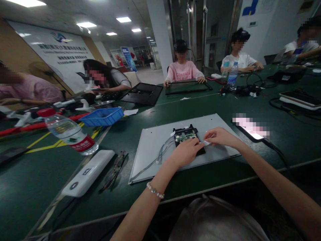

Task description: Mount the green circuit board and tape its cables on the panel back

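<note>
My left hand point(187, 153), with a beaded bracelet point(154, 190) on its wrist, lies over the near part of a black plastic housing point(202, 151). Its fingers are bent against the housing, and the fingertips are partly hidden. A green circuit board point(187, 136) shows in the housing, with grey cables point(163, 149) running out to the left. Close to the left fingertips, my right hand point(222, 137) pinches a small white strip point(206, 143) at the housing's right edge. Under all this is a flat silver-grey panel point(150, 140) on the green table.
A white power bank point(89, 174), eyeglasses point(114, 172) and a red-capped water bottle point(72, 134) are to my left. Behind them is a blue bin point(102, 116). A lit phone point(250, 129) with a cable lies right. Across the table a person point(184, 70) holds a black frame point(188, 87).
</note>
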Demonstrator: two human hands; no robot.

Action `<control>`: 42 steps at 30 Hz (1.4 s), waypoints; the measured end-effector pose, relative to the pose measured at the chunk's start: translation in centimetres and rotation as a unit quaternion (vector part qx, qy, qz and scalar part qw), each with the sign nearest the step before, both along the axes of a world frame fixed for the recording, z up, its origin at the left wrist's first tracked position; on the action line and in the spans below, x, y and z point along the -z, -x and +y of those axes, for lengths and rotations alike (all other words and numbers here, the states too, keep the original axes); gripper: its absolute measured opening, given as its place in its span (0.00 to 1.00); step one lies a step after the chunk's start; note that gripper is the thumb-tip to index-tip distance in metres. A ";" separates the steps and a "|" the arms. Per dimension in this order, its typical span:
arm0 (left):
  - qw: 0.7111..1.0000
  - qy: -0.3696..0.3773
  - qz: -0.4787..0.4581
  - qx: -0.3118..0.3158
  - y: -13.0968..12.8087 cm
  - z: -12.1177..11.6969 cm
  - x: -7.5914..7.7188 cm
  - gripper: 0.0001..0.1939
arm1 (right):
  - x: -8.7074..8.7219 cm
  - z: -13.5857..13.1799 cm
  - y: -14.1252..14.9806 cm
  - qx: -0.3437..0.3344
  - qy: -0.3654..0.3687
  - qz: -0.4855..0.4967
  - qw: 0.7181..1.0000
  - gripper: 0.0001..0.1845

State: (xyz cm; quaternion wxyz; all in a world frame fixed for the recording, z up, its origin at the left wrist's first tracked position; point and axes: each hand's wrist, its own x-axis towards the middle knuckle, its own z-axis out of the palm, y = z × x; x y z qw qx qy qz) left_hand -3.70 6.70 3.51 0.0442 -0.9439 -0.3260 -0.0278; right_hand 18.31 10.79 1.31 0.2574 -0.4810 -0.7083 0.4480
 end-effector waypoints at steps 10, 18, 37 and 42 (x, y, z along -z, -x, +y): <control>1.000 0.011 -0.022 0.010 0.0 0.3 0.1 0.19 | 0.0 -0.5 0.8 -0.066 -0.016 0.040 0.997 0.12; 1.000 0.010 -0.014 0.002 0.0 0.1 0.0 0.18 | 0.2 -0.4 0.7 -0.035 -0.053 -0.010 0.998 0.12; 0.967 -0.105 -0.111 -0.201 2.5 1.5 -1.2 0.19 | 0.1 0.8 -1.1 0.076 -0.081 0.001 0.994 0.14; 0.916 -0.124 -0.124 -0.361 5.0 3.0 -0.9 0.17 | 0.7 1.5 -2.7 0.173 -0.193 -0.131 0.957 0.13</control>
